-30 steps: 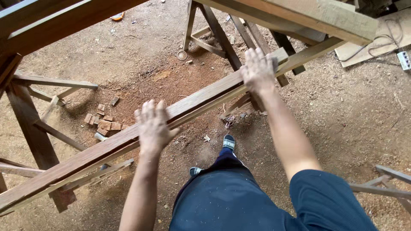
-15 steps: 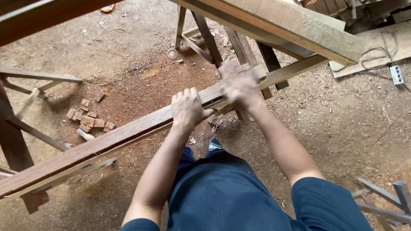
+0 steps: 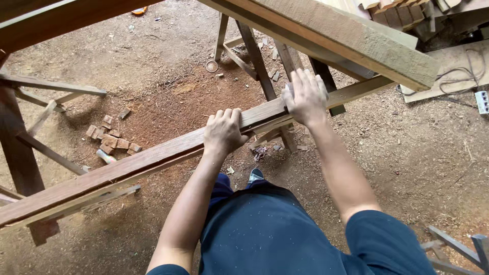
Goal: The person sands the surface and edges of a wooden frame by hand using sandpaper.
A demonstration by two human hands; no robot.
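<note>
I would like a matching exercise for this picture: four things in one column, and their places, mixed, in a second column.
1. left hand
2. right hand
3. small wood blocks
4. power strip

a. on the ground, left of the long plank
b. at the right edge, with cables
c. gripping the plank's middle
d. flat on the plank, farther along

Pairs: 1-c, 2-d, 3-a, 4-b

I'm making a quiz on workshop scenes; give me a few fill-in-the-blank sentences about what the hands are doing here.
1. Both hands rest on one long wooden ____ that runs slantwise across the view.
2. The left hand curls its fingers over the plank, while the right hand lies ____ on it.
3. The small wood blocks lie on the dirt ____.

Missing words: plank; flat; floor
</note>
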